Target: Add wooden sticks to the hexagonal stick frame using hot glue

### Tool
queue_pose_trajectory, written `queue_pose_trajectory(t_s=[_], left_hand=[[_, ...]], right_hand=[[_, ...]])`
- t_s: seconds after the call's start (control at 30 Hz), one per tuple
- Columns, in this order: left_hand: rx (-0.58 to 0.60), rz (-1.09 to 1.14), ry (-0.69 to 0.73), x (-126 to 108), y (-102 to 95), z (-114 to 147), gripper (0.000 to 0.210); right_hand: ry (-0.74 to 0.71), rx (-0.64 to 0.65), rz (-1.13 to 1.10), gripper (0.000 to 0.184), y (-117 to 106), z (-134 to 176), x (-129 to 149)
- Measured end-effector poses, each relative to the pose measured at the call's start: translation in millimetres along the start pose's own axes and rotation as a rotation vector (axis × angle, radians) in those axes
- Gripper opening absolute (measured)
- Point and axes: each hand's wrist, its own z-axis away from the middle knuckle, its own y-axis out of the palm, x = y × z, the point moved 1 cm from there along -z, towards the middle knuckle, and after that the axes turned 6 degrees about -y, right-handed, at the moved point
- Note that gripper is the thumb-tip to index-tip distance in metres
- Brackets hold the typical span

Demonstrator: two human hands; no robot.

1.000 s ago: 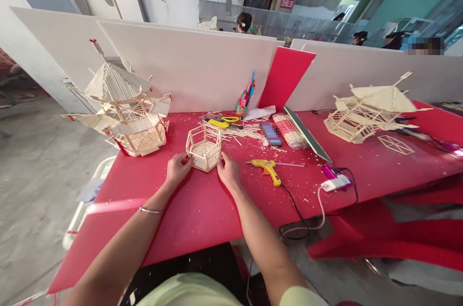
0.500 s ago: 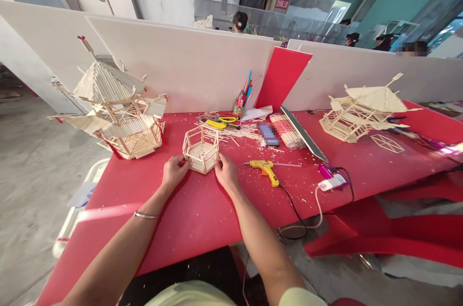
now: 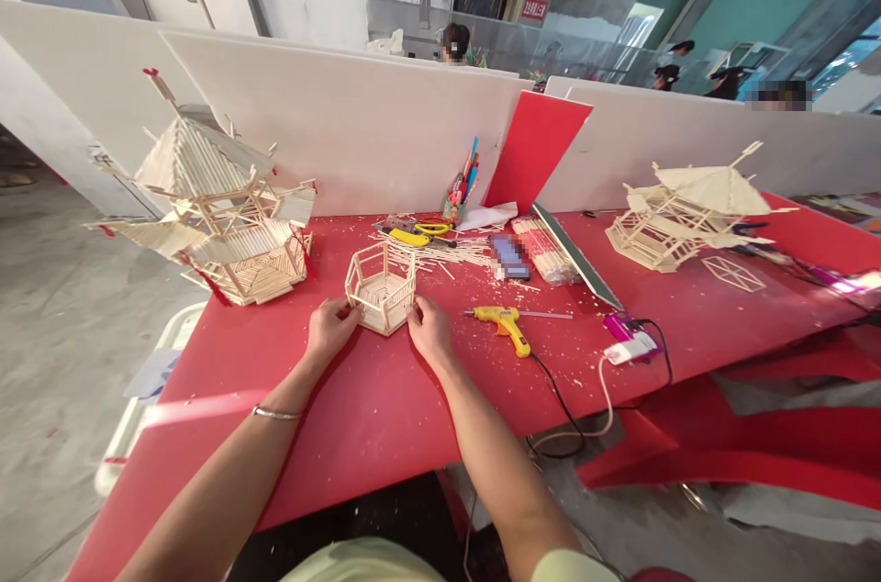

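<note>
Between my hands, on the red table (image 3: 358, 435), sits a small hexagonal frame (image 3: 382, 291) of thin wooden sticks, with a stick floor, short posts and a top rail. My left hand (image 3: 333, 325) grips its near left corner between thumb and fingers. At the near right corner, my right hand (image 3: 429, 330) holds it the same way. A yellow hot glue gun (image 3: 506, 325) lies to the right of my right hand, its nozzle pointing left. Beyond the frame are loose wooden sticks (image 3: 447, 254) and a yellow-handled cutter (image 3: 410, 238).
A stick pavilion model (image 3: 206, 206) stands at the left, another (image 3: 688, 210) at the right. Behind are a pen holder (image 3: 454, 204), a phone (image 3: 510, 257), packed sticks (image 3: 547, 251) and a green board (image 3: 578, 256). The glue gun's cord (image 3: 561, 398) hangs over the table edge near a power strip (image 3: 630, 341).
Both hands keep their hold on the hexagonal frame, which stays in nearly the same place. The whole view has shifted very slightly.
</note>
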Motion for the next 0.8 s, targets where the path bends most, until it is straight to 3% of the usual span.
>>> queue_pose_trajectory(t_s=[0.23, 0.57, 0.8], left_hand=[[-0.017, -0.016, 0.013, -3.2, -1.0, -0.6, 0.021], [-0.005, 0.058, -0.081, -2.0, 0.3, -1.7, 0.021], [0.007, 0.080, -0.090, -8.1, -4.9, 0.4, 0.024]], right_hand=[[-0.014, -0.003, -0.046, 0.020, 2.7, 0.0, -1.6], [-0.062, 0.011, -0.043, 0.020, 5.5, 2.0, -0.3], [-0.076, -0.049, -0.065, 0.028, 9.3, 0.3, -4.8]])
